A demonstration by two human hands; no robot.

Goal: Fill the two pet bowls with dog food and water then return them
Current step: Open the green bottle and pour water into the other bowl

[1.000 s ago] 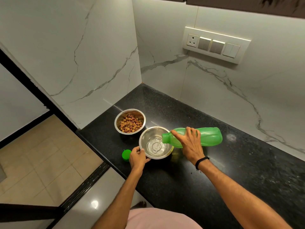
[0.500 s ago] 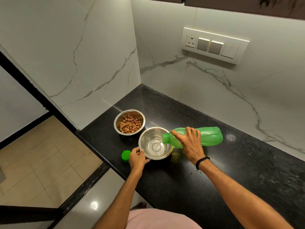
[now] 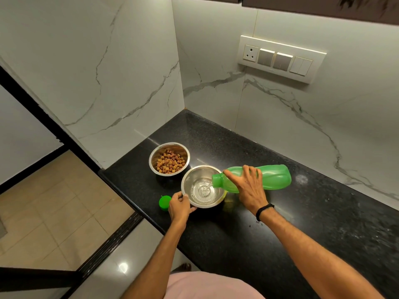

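Right hand (image 3: 248, 188) grips a tipped green bottle (image 3: 272, 176), pouring water into a steel bowl (image 3: 190, 178); left hand (image 3: 179, 207) seemingly pinches its rim.

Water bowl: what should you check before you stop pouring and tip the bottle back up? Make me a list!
1. The left hand holds the water bowl steady by its rim: ok.
2. The green bottle has its mouth over the bowl, stream landing inside: ok.
3. The right hand grips the bottle round its middle: ok.
4. Bowl full enough: not ok, only a shallow pool.
5. Water left in the bottle: cannot tell.
6. The green cap lies within reach on the counter, beside the left hand: ok.
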